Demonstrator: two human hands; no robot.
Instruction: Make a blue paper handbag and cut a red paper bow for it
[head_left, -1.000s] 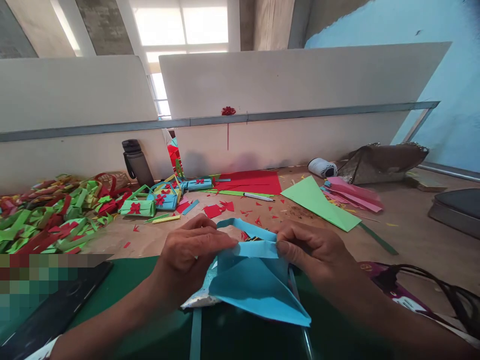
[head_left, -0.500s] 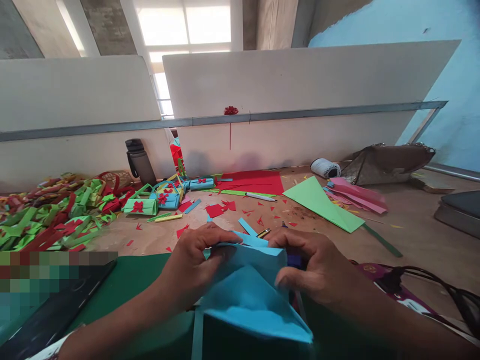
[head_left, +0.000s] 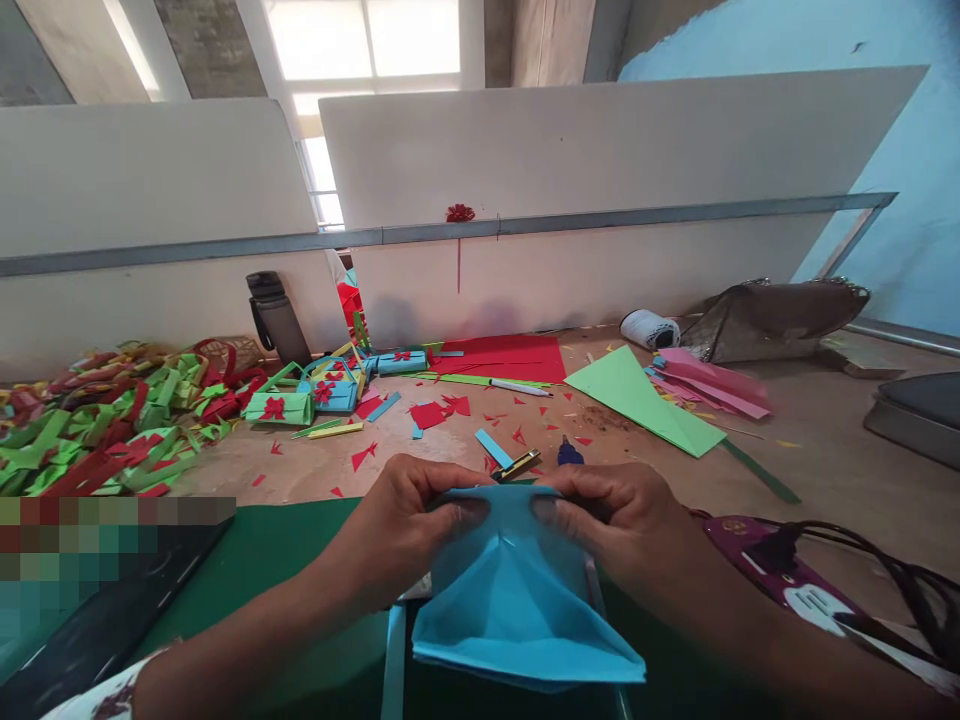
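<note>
Between my two hands is a folded blue paper bag (head_left: 529,625), its wide folded end toward me and its narrower edge pinched at the far side. My left hand (head_left: 427,515) grips the far left of that edge, thumb on the near face and fingers behind. At the far right of the same edge, my right hand (head_left: 611,505) pinches with thumb and fingers. A blue paper strip (head_left: 394,665) lies on the green surface (head_left: 300,640) below. Just beyond the hands are a box cutter (head_left: 517,465) and a dark blue nozzle tip (head_left: 570,452).
Small finished paper bags with red bows (head_left: 277,406) stand left, beside a heap of coloured paper pieces (head_left: 97,430) and a dark bottle (head_left: 277,315). Green paper (head_left: 641,400), red paper (head_left: 510,358) and a pen (head_left: 520,387) lie beyond. A purple power strip (head_left: 750,550) with cables sits right.
My right hand has closed on the far edge of the blue paper bag, which now faces me squarely. The box cutter and nozzle tip show more fully.
</note>
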